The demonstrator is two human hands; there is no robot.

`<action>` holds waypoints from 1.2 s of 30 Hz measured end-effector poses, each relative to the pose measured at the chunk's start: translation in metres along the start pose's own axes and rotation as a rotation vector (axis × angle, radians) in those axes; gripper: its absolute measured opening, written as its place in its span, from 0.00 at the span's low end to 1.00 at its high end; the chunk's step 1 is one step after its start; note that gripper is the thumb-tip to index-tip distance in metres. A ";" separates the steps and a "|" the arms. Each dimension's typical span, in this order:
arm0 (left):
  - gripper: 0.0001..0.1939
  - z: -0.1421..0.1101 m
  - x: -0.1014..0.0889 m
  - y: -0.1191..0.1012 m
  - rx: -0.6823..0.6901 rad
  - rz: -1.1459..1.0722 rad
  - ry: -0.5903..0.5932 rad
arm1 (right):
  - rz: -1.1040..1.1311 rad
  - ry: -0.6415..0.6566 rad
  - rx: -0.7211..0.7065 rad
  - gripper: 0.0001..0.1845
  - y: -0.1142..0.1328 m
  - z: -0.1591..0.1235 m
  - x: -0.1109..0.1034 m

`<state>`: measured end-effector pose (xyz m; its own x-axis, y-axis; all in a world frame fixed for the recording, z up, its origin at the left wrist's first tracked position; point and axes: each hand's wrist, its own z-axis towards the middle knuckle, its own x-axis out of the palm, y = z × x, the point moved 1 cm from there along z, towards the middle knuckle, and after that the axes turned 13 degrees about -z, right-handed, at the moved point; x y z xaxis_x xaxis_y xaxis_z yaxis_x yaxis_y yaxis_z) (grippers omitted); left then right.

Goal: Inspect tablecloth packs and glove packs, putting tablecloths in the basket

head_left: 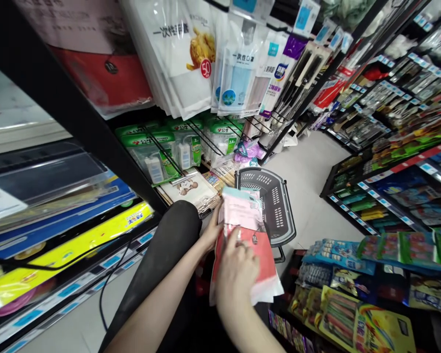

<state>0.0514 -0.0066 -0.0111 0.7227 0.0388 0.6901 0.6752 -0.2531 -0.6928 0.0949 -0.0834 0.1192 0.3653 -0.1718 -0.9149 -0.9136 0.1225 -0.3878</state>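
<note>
In front of my knees is a plastic packet (264, 255), pink and white above and red below, with a pale blue top edge. My left hand (212, 231) is closed on its left edge, with its fingers partly hidden behind it. Over the packet's front lies my right hand (238, 269), index finger stretched towards the dark line between the pink and red parts. Its other fingers are loosely bent and apart, resting on the surface. A grey shopping basket (287, 211) stands on the floor just beyond the packet.
White packets (191, 54) hang from hooks ahead, above green-topped blister packs (152, 152). A similar red packet (103, 78) hangs upper left. Snack packs (338, 314) fill a low shelf at right. The grey aisle floor (312, 171) runs between shelves. My dark-clad knee (180, 230) is left.
</note>
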 end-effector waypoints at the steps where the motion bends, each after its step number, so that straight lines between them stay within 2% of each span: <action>1: 0.31 0.000 -0.001 0.000 -0.047 -0.057 -0.012 | 0.028 0.020 -0.018 0.27 0.017 0.000 0.006; 3: 0.27 -0.001 -0.004 0.001 -0.155 -0.197 -0.041 | 0.098 0.050 -0.041 0.25 0.033 -0.004 0.014; 5: 0.27 -0.003 -0.006 0.000 -0.201 -0.255 -0.058 | 0.201 0.058 -0.055 0.23 0.025 -0.004 0.016; 7: 0.30 -0.004 -0.005 -0.002 -0.177 -0.251 -0.052 | 0.384 0.051 -0.045 0.22 -0.003 0.004 0.018; 9: 0.34 -0.006 -0.004 -0.005 -0.154 -0.244 -0.029 | 0.644 0.017 0.000 0.20 -0.044 0.021 0.029; 11: 0.34 -0.006 -0.003 -0.006 -0.162 -0.248 -0.021 | 0.849 -0.133 0.115 0.22 -0.086 0.041 0.048; 12: 0.34 -0.007 -0.003 -0.007 -0.167 -0.246 -0.030 | 0.934 -0.168 0.196 0.26 -0.103 0.050 0.061; 14: 0.34 -0.007 -0.004 -0.008 -0.179 -0.244 -0.053 | 1.212 -0.008 0.170 0.31 -0.120 0.060 0.087; 17: 0.33 -0.008 -0.007 -0.008 -0.199 -0.243 -0.065 | 1.657 0.266 0.074 0.31 -0.110 0.056 0.116; 20: 0.32 -0.009 -0.010 -0.010 -0.207 -0.250 -0.047 | 1.858 0.317 0.147 0.31 -0.088 0.045 0.130; 23: 0.31 -0.008 -0.013 -0.011 -0.205 -0.260 -0.042 | 1.898 0.275 0.191 0.33 -0.078 0.040 0.135; 26: 0.32 -0.005 -0.013 -0.011 -0.202 -0.249 -0.060 | 1.905 0.274 0.161 0.33 -0.080 0.041 0.135; 32: 0.36 0.008 -0.015 -0.008 -0.198 -0.206 -0.122 | 1.863 0.299 0.165 0.26 -0.083 0.046 0.139; 36: 0.34 0.016 -0.019 -0.009 -0.196 -0.127 -0.169 | 1.848 0.341 0.227 0.22 -0.079 0.050 0.143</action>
<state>0.0342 0.0105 -0.0215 0.6595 0.2385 0.7128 0.7324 -0.4175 -0.5379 0.2286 -0.0688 0.0137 -0.9838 0.1516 -0.0959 -0.0161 0.4578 0.8889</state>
